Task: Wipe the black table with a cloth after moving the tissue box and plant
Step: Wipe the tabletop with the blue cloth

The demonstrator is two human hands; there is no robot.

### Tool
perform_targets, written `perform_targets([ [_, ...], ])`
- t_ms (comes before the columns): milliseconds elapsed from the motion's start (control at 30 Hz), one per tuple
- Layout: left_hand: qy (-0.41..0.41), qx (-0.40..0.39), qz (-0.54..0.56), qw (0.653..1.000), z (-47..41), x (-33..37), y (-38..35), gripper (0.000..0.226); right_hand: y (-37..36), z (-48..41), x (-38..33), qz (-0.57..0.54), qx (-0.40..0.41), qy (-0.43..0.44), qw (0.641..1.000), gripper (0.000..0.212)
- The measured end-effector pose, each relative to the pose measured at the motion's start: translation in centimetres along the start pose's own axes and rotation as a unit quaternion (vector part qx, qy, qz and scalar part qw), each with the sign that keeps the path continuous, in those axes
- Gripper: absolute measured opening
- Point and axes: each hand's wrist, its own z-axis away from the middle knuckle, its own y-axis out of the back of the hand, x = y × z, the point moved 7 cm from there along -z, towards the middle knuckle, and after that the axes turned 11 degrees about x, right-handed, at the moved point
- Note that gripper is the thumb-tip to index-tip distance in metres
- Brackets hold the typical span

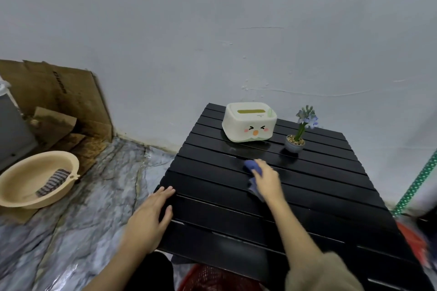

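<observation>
My right hand (266, 178) presses a blue cloth (252, 168) flat on the middle of the black slatted desk (307, 196), my grip closed over the cloth. My left hand (151, 215) rests open, fingers spread, on the desk's near left edge, gripping nothing. At the far end the cream tissue box (249, 121) with a cartoon face stands near the wall, and the small potted plant (298, 132) with pale blue flowers stands just right of it, apart from it. On the floor to the left, a beige basin (28, 184) holds a striped rag (53, 182), with cardboard (59, 92) leaning against the wall behind.
</observation>
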Motion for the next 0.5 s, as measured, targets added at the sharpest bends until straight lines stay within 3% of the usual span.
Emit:
perform_targets([
  [267, 0.0, 0.009, -0.009, 1.0, 0.0, 0.2, 0.3, 0.039, 17.1, 4.2, 14.9, 0.099, 0.146, -0.145, 0.974, 0.037],
  [367, 0.0, 0.006, -0.006, 1.0, 0.0, 0.2, 0.2, 0.039, 17.7, 6.6, 15.2, 0.101, 0.165, -0.167, 0.967, 0.038],
  [500, -0.004, -0.002, -0.012, 1.0, 0.0, 0.1, 0.0, 0.039, 13.9, 9.6, 10.3, 0.067, 0.113, -0.104, 0.986, 0.041],
])
